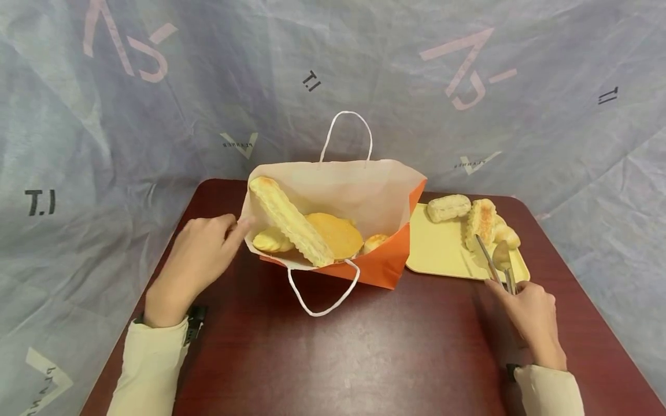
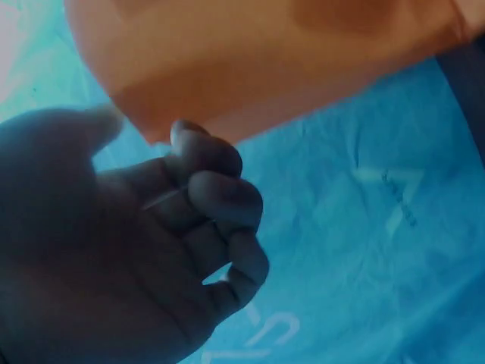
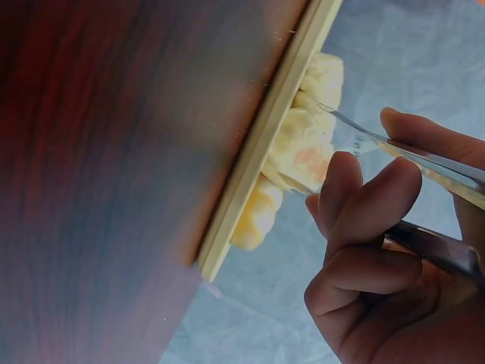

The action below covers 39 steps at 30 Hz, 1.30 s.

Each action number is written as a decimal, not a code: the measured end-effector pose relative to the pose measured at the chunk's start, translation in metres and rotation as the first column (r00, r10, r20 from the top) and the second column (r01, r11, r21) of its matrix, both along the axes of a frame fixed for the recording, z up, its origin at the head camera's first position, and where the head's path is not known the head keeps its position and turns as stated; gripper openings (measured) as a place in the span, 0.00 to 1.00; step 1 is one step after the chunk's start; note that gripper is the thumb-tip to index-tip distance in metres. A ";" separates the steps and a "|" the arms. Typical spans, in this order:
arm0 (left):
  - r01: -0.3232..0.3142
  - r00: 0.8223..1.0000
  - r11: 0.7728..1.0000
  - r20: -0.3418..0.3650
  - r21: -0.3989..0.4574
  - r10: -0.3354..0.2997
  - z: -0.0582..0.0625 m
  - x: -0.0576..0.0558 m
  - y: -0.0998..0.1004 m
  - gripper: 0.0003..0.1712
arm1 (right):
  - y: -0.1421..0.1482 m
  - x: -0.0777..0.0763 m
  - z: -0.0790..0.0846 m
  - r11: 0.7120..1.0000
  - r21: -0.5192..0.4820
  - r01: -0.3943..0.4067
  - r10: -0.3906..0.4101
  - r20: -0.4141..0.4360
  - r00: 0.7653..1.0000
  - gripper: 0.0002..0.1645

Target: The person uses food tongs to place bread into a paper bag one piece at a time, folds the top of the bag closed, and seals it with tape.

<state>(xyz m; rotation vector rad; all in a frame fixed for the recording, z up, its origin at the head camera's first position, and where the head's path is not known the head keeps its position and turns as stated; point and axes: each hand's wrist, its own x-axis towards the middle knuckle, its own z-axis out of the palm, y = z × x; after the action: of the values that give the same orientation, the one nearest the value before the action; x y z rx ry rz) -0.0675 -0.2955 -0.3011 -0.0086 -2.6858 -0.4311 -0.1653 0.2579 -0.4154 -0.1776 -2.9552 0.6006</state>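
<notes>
Metal tongs (image 1: 489, 261), pinched by the right hand (image 1: 533, 318), reach the browned bread (image 1: 484, 215) on the right-side tray (image 1: 434, 248); better squeeze evenly, softly. Left hand (image 1: 200, 260) is at the paper bag (image 1: 387, 248), left side; whether pinching, I cannot tell.

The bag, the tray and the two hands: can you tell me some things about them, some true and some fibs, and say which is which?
1. The right hand holds metal tongs. True.
2. The paper bag has nothing in it. False: there is bread inside, such as a long bread stick leaning across it.
3. The tray is yellow. True.
4. The left hand is over the tray. False: it is beside the paper bag.
5. A pale bread roll lies on the tray. True.
6. The outside of the paper bag is blue. False: it is orange.
</notes>
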 end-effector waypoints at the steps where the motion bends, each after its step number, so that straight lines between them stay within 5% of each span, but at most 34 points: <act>1: 0.020 1.000 1.000 -0.010 0.006 -0.020 0.000 -0.001 0.002 0.27 | 0.000 -0.002 -0.001 1.000 0.002 -0.002 0.002 0.008 1.000 0.39; 8: 0.072 0.979 0.994 -0.198 0.083 -0.054 0.002 0.001 0.011 0.23 | -0.007 -0.008 -0.006 1.000 0.005 -0.009 0.009 0.029 1.000 0.39; 16: 0.074 0.960 0.995 -0.274 0.067 -0.053 0.008 0.006 0.014 0.22 | -0.012 -0.013 -0.001 0.999 0.037 0.005 -0.008 0.092 0.996 0.40; 24: 0.076 0.970 0.996 -0.235 0.039 -0.065 0.010 0.008 0.017 0.21 | -0.014 -0.018 -0.003 0.999 0.049 -0.019 0.010 0.171 0.985 0.41; 29: 0.084 0.972 0.996 -0.222 0.024 -0.077 0.010 0.006 0.018 0.20 | -0.014 -0.016 -0.003 0.997 0.044 -0.062 0.056 0.112 0.992 0.36; 39: 0.093 0.978 0.995 -0.191 0.027 -0.086 0.007 0.004 0.019 0.20 | -0.023 0.014 -0.009 0.996 -0.045 -0.075 0.074 -0.014 0.997 0.31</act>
<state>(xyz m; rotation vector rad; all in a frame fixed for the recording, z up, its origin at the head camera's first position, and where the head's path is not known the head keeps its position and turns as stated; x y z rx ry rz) -0.0633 -0.2767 -0.2938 -0.1530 -2.4962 -0.4804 -0.1517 0.2350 -0.4248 -0.0677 -2.9489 0.6766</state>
